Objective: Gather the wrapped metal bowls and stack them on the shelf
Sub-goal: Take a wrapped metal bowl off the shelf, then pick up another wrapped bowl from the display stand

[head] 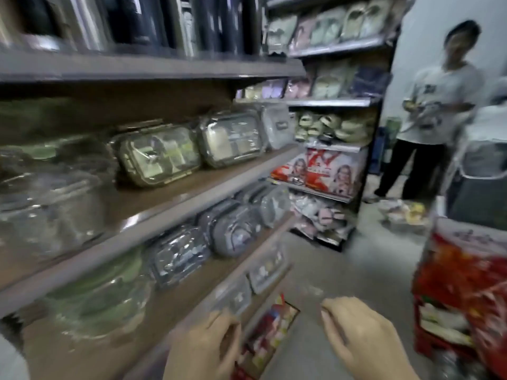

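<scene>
Shop aisle, head view, heavy motion blur. Brown shelves (192, 185) carry wrapped lunch boxes (159, 154). Left hand (203, 349) is low at the bottom shelf's lip, fingers curled; blur hides whether it grips anything. Clear lidded container (233, 296) sits on that shelf, just beyond its fingertips. Right hand (362, 335) hangs over the floor, fingers loosely bent, holding nothing. Another person (439, 105) stands at the aisle end.

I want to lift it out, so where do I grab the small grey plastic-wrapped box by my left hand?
Probably by its upper and lower edges, from the aisle side. The small grey plastic-wrapped rectangular box leans with its broad face outward, and a similar box sits close beside it.
</scene>
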A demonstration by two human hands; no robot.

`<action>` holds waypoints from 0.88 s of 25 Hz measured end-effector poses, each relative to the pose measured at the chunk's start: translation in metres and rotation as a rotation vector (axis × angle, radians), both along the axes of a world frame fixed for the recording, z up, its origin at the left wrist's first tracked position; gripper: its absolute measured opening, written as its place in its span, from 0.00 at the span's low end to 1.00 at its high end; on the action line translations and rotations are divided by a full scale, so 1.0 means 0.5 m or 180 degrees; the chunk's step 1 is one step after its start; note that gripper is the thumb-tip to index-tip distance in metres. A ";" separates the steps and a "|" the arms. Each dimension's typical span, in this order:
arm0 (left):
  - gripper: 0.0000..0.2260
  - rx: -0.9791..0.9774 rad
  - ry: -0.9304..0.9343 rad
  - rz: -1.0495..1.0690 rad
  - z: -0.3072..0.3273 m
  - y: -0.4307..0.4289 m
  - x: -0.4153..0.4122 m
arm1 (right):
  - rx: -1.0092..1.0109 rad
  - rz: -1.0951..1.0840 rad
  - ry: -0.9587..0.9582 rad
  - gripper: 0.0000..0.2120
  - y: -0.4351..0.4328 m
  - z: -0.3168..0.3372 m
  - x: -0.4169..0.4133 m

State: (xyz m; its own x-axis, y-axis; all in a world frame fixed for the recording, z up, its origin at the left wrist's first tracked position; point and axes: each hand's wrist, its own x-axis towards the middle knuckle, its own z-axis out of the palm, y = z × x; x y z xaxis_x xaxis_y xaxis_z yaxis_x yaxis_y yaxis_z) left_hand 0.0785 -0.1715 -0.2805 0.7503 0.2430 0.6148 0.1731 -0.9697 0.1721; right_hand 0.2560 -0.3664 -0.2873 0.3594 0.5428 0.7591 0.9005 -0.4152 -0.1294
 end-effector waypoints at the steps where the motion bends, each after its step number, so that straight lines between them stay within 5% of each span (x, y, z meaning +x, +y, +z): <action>1: 0.05 -0.0013 0.0304 -0.0133 -0.049 -0.042 0.035 | -0.0090 -0.0312 0.0051 0.18 -0.076 -0.040 0.007; 4: 0.05 -0.0382 0.0584 -0.0887 -0.154 -0.211 0.130 | -0.0380 -0.1182 0.0491 0.25 -0.314 -0.144 -0.001; 8: 0.05 -0.0390 0.1059 -0.1490 -0.178 -0.465 0.247 | -0.0739 -0.1886 0.1284 0.09 -0.597 -0.195 -0.038; 13: 0.11 -0.0527 0.1416 -0.2076 -0.195 -0.786 0.386 | -0.0655 -0.2612 0.1489 0.11 -0.882 -0.194 -0.053; 18: 0.03 -0.0677 0.1788 -0.2604 -0.181 -1.021 0.473 | -0.0381 -0.3183 0.1730 0.12 -1.090 -0.189 -0.036; 22: 0.05 -0.0660 0.1833 -0.2949 -0.201 -1.145 0.567 | -0.0407 -0.3538 0.1626 0.13 -1.196 -0.187 0.042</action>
State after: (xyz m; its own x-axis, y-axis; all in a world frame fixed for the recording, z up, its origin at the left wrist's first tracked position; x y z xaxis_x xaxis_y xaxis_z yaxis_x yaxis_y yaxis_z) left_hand 0.3617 -0.7439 -0.3810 0.8555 -0.5017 0.1283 -0.4974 -0.7272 0.4731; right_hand 0.2768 -0.9644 -0.3810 0.9141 -0.1879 0.3594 -0.0928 -0.9596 -0.2655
